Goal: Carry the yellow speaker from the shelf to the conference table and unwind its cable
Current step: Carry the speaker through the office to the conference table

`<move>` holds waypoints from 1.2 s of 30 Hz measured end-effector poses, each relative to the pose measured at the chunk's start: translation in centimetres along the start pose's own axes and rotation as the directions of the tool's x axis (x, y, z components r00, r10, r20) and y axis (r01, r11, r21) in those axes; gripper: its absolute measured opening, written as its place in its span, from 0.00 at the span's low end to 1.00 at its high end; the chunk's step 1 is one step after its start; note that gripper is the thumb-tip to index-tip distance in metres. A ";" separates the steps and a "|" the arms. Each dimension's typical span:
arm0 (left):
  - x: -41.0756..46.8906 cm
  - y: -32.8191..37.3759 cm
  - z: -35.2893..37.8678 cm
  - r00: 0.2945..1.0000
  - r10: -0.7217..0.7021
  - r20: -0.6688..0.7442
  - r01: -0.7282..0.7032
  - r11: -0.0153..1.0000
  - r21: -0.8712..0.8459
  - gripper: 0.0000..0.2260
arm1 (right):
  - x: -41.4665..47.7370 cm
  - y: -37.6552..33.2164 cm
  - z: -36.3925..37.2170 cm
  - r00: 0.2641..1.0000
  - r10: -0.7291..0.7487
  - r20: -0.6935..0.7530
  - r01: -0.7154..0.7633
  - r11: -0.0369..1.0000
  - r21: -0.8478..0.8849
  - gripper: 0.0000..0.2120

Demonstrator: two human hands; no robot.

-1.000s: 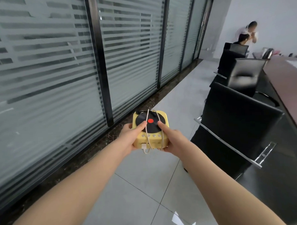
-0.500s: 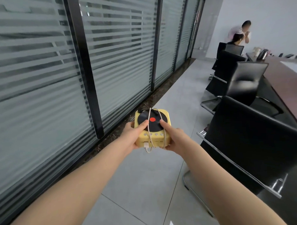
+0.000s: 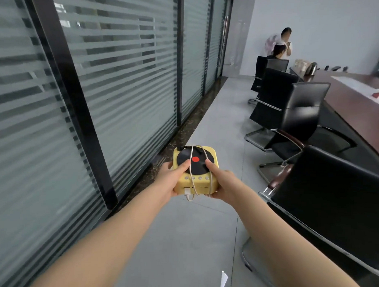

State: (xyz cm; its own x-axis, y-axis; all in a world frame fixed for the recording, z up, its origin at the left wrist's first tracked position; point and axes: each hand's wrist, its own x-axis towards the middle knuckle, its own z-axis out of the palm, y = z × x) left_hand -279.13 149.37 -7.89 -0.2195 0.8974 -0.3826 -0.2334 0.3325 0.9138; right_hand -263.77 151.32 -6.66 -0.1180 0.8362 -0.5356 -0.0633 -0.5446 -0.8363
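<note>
— where now?
— yellow speaker (image 3: 195,171) carried in mid-air, well left of the conference table (image 3: 352,104), not yet on it. left hand (image 3: 169,181) and right hand (image 3: 224,183) both clamped round its sides.
— risk?
— white cable (image 3: 192,164) loosely wound, plug end dangling; could slip off or snag a black chair (image 3: 301,109) beside the table.
— changed?
— same grip as before; further along the table's left side.
</note>
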 end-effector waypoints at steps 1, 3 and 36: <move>1.9 1.1 -0.2 1.000 0.001 0.010 -0.001 1.000 0.014 0.27 | 1.4 -1.1 0.7 1.000 -0.005 -0.012 0.005 1.000 0.008 0.31; 5.2 3.1 -0.4 1.000 0.010 0.024 -0.011 0.999 0.052 0.27 | 3.9 -3.0 2.0 0.999 -0.016 -0.034 0.017 1.000 0.023 0.32; 44.2 16.4 11.0 0.994 -0.023 0.109 0.006 0.988 0.153 0.30 | 38.7 -24.0 -0.4 0.993 -0.021 -0.119 0.034 0.994 0.105 0.31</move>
State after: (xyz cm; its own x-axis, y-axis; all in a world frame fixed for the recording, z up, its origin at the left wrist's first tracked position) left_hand -282.21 197.63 -8.33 -0.1092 0.9157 -0.3867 -0.0867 0.3788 0.9214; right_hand -266.43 196.77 -7.36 0.0023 0.8492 -0.5281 -0.1712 -0.5200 -0.8368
